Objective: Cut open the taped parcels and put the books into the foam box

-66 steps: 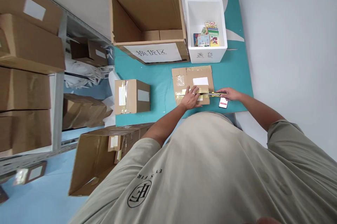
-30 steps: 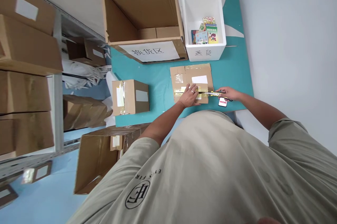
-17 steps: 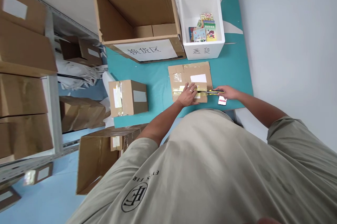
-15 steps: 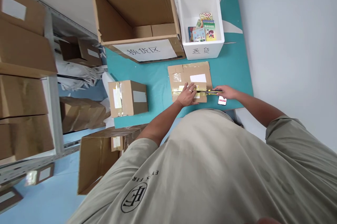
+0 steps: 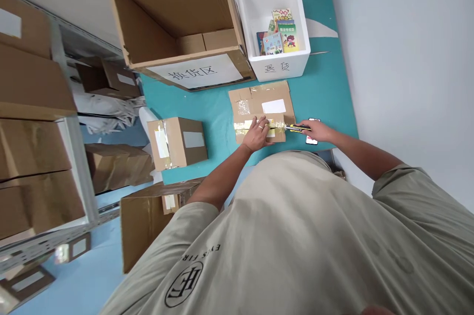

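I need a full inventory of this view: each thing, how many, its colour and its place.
open cardboard box: 1, brown, top of mat
foam box: 1, white, right of open box
picture books: several, multicoloured, inside foam box
flat taped carton: 1, brown, mid-mat
small taped carton: 1, brown, left on mat
phone: 1, white and black, near mat edge
mat: 1, teal, under these things
utility knife: 1, yellow and black, in right hand
shelf cartons: several, brown, far left
left hand: 1, on flat taped carton
right hand: 1, holding utility knife
shirt: 1, khaki, on torso
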Motion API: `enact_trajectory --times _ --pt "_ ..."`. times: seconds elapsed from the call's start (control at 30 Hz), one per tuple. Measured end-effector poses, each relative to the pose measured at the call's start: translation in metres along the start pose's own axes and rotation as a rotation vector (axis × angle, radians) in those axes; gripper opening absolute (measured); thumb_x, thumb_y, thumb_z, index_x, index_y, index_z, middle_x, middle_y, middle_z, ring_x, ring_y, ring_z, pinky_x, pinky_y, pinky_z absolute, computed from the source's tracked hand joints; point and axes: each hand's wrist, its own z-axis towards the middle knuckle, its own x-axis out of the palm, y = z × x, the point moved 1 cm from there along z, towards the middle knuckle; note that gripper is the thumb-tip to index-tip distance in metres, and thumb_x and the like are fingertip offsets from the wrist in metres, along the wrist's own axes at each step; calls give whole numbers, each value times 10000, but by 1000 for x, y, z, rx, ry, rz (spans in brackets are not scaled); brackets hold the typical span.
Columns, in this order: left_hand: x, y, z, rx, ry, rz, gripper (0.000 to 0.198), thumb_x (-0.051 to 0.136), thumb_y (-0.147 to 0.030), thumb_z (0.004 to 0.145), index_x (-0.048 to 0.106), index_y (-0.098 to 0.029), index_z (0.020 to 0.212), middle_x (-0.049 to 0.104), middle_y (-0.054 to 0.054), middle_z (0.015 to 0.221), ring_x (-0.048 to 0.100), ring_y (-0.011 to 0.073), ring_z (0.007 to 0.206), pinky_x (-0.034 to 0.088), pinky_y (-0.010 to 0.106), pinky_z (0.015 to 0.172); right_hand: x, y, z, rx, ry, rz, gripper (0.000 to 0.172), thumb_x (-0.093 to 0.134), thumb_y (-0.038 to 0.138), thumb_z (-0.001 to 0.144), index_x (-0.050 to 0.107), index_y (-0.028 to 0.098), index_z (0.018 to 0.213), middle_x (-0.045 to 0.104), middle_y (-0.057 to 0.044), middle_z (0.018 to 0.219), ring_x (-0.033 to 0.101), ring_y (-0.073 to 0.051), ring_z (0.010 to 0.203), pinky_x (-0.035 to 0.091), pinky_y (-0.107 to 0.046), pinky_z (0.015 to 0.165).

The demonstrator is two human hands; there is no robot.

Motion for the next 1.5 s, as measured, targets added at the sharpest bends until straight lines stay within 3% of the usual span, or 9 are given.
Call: enact_trajectory --times 0.1,0.27,0.43,0.6,0.83,1.0,1.17,1.37,1.5 --pt "-6 5 4 -11 21 3 787 916 -632 908 685 -177 1507 630 303 1668 454 568 1737 282 853 1456 -3 -1 -2 22 -7 101 451 823 351 1105 810 253 1546 904 -72 1188 745 -191 782 547 -270 785" --pt "-11 9 8 -12 41 24 817 930 -625 917 655 -163 1532 609 308 1711 481 546 1722 308 787 1471 1 -2 3 127 28 303 469 788 359 1124 771 264 1582 874 -77 1357 684 -106 590 543 -250 618" --pt "-14 8 10 -17 31 37 837 953 -678 901 669 -165 1498 619 304 1700 511 543 1692 325 756 1465 7 -3 7 127 27 435 484 827 407 1112 764 246 1564 898 -62 1245 644 -79 547 484 -206 514" --pt "-17 5 11 -29 55 37 880 972 -644 887 641 -174 1553 601 302 1724 486 541 1713 293 746 1470 2 4 13 260 110 665 489 911 419 1069 763 229 1495 887 -25 1027 563 -68 479 424 -193 436" --pt "-22 7 15 -19 48 31 928 1011 -691 810 677 -190 1516 609 287 1697 526 549 1656 327 765 1438 -2 24 14 301 -6 390 442 940 304 1040 799 265 1457 877 -20 1062 609 -80 470 406 -206 425" --pt "-22 8 17 -11 37 27 932 1012 -630 807 686 -173 1551 616 290 1693 537 543 1635 324 751 1448 -3 23 -5 348 14 460 355 851 327 1100 770 259 1439 874 -19 1059 593 -75 457 363 -202 402" --pt "-21 5 16 -3 18 41 939 1004 -588 810 675 -164 1581 621 299 1690 534 538 1636 333 750 1436 -2 20 -4 367 6 464 330 849 328 1101 748 252 1406 863 1 1001 552 -64 435 345 -186 386" --pt "-23 8 17 12 20 56 899 1006 -631 811 689 -162 1509 618 300 1678 561 530 1606 354 731 1426 7 25 -7 313 -102 341 292 820 307 1115 782 232 1394 849 -2 967 590 -91 468 435 -206 452" --pt "-24 11 18 10 24 58 918 1017 -647 800 691 -156 1504 610 304 1685 563 529 1602 350 712 1434 15 26 -18 336 -152 369 308 817 350 1118 774 229 1398 806 15 883 568 -97 462 424 -212 455"
